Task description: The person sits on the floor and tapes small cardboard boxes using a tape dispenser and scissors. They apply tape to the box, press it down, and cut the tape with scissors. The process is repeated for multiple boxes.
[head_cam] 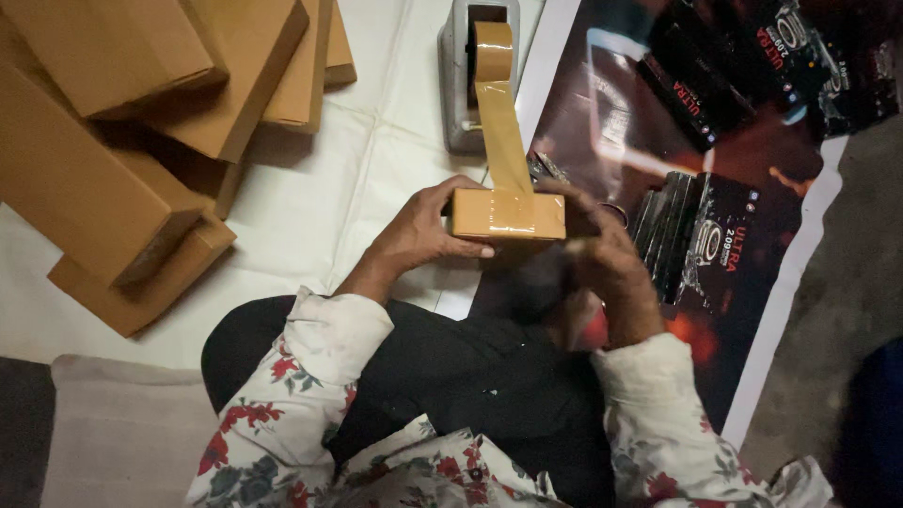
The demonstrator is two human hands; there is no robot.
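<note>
I hold a small brown cardboard box end-on between both hands, above my lap. My left hand grips its left end, thumb under the lower edge. My right hand grips its right end. A strip of brown packing tape runs from the top of the box up to a grey tape dispenser standing on the white sheet beyond it. The face of the box towards me looks glossy with tape.
A heap of sealed brown boxes lies at the upper left on the white sheet. Several dark printed packets lie to the right on a dark poster. Bare grey floor shows at far right.
</note>
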